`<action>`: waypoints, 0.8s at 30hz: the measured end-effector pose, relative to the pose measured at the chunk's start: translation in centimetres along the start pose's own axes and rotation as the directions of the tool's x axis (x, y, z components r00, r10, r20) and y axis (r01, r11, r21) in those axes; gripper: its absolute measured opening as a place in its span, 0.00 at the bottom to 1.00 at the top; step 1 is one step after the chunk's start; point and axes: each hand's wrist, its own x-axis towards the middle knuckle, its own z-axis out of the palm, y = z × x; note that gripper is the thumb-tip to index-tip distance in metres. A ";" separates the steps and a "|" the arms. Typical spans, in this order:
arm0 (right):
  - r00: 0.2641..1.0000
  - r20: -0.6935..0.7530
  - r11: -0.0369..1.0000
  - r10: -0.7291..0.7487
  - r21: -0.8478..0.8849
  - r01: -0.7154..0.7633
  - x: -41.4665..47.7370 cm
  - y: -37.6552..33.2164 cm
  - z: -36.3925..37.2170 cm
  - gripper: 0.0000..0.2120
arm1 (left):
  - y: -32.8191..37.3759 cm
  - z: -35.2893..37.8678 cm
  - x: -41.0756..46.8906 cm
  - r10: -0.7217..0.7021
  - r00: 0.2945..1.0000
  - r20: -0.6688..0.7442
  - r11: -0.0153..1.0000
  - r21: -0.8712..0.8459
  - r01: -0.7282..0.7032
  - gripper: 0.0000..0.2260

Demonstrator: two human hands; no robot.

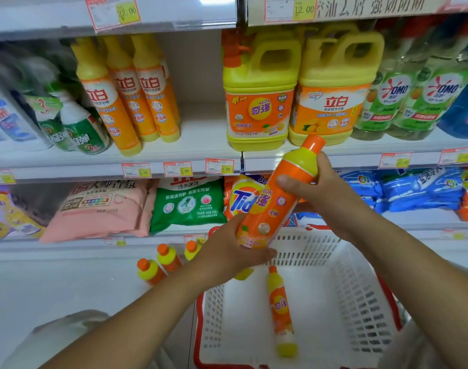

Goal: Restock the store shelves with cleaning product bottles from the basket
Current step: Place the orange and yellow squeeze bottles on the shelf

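bottle (275, 198) tilted, cap up-right, left hand (235, 251) gripping base, right hand (318, 187) gripping neck

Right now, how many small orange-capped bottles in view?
5. A held bottle in the left hand and right hand; a lying bottle in the basket; three standing bottles on the bottom shelf, left of the basket. Arms may hide more.

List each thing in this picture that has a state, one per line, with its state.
Held bottle: capped, tilted, in both hands.
Left hand: grips the bottle's lower end.
Right hand: grips its upper part.
Basket: one bottle visible inside.
Basket bottle: capped, lying flat.
Three small bottles: capped, standing upright.
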 end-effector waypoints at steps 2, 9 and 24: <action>1.000 -0.002 1.000 -0.005 0.014 0.005 0.1 0.0 -0.2 0.29 | 0.3 -0.3 0.0 0.002 1.000 0.027 1.000 -0.030 -0.001 0.24; 0.992 0.121 0.964 0.025 0.259 -0.055 0.7 0.9 -0.3 0.30 | 1.2 -1.4 0.2 -0.009 0.984 0.175 0.975 -0.215 0.047 0.19; 0.974 -0.071 0.750 -0.214 -0.651 0.118 4.6 5.1 1.2 0.23 | 0.8 -8.9 4.0 0.089 0.943 -0.321 0.902 -0.376 -0.213 0.28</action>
